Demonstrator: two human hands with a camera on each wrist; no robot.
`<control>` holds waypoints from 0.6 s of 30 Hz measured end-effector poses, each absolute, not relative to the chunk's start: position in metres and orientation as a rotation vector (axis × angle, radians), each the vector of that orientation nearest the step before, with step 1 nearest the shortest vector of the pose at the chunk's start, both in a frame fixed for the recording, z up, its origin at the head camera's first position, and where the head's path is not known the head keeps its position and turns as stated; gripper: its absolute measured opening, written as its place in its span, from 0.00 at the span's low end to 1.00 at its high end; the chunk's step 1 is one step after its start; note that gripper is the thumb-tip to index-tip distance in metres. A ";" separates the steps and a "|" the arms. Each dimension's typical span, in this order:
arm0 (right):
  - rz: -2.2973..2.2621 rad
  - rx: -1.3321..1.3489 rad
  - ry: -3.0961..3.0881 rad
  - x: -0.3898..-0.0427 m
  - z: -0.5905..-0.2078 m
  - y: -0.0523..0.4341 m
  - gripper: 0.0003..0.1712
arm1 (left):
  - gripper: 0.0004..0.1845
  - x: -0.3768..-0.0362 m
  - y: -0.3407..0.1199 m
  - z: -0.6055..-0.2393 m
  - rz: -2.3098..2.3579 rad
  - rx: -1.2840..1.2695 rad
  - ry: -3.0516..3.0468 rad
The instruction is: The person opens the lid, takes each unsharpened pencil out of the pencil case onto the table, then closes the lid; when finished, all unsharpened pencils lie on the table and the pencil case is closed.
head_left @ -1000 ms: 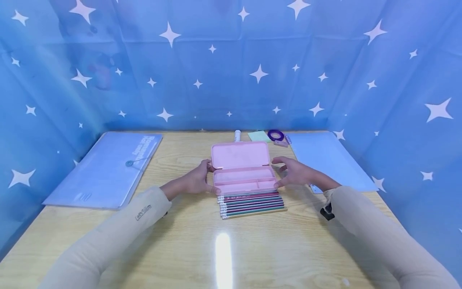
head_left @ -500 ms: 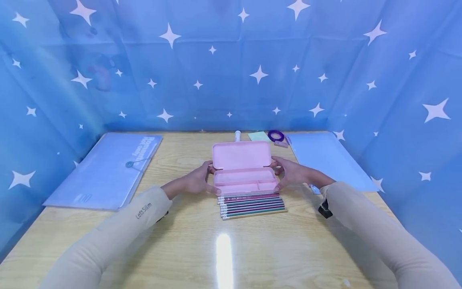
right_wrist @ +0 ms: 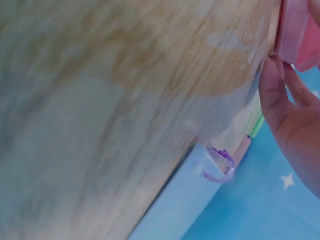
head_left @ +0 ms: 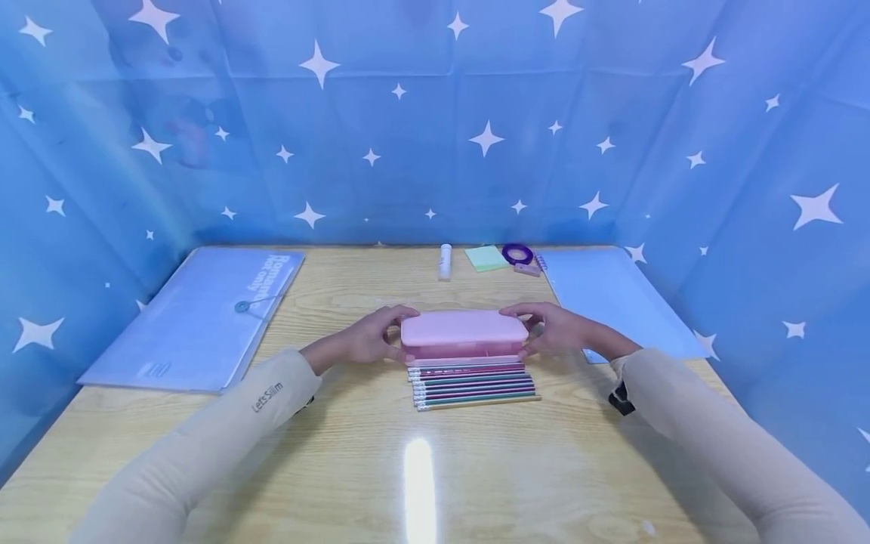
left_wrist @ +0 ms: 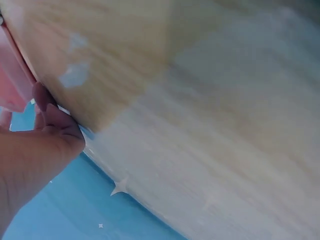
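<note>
A pink pencil case (head_left: 464, 327) lies in the middle of the table, its lid tipped forward over the tray with a gap left along the front. My left hand (head_left: 370, 336) grips its left end, fingertips up at the lid and thumb low near the front corner. At the other end my right hand (head_left: 560, 330) holds it in a similar way. Each wrist view catches only a corner of the pink case, beside the left hand (left_wrist: 42, 150) and the right hand (right_wrist: 295, 127). Directly in front of the case lies a row of several striped pencils (head_left: 472, 387).
On the left is a translucent document folder (head_left: 197, 317). A glue stick (head_left: 445, 262), green sticky notes (head_left: 486, 258), a purple tape roll (head_left: 517, 254) and a small pinkish block (head_left: 527, 270) sit behind the case. A pale blue spiral notebook (head_left: 615, 298) lies at right.
The pencil case's lid has swung forward and down from standing open. My hands stay at its two ends, their fingers now up on the lid. The glue stick has come into full view.
</note>
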State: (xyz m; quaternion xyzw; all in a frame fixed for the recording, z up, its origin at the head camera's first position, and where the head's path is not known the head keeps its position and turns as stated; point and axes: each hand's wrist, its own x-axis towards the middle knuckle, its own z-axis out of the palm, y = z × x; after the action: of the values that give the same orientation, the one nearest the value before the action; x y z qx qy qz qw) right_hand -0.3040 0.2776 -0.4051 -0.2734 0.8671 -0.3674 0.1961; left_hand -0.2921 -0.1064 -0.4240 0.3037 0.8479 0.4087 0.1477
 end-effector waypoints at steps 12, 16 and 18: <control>-0.832 -0.771 2.604 -0.293 -0.399 0.268 0.49 | 0.43 -0.291 -0.106 -0.414 1.017 0.782 2.486; -0.856 -0.752 2.608 -0.293 -0.400 0.267 0.49 | 0.40 -0.290 -0.104 -0.414 1.043 0.732 2.495; -0.846 -0.741 2.611 -0.293 -0.400 0.266 0.49 | 0.41 -0.290 -0.103 -0.413 1.043 0.733 2.514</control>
State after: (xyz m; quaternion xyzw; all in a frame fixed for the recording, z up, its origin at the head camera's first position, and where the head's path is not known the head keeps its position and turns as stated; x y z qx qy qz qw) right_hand -0.2929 0.2662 -0.3999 -0.2579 0.9082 -0.2942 0.1486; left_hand -0.2902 -0.1035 -0.4134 0.2567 0.8803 0.3651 0.1607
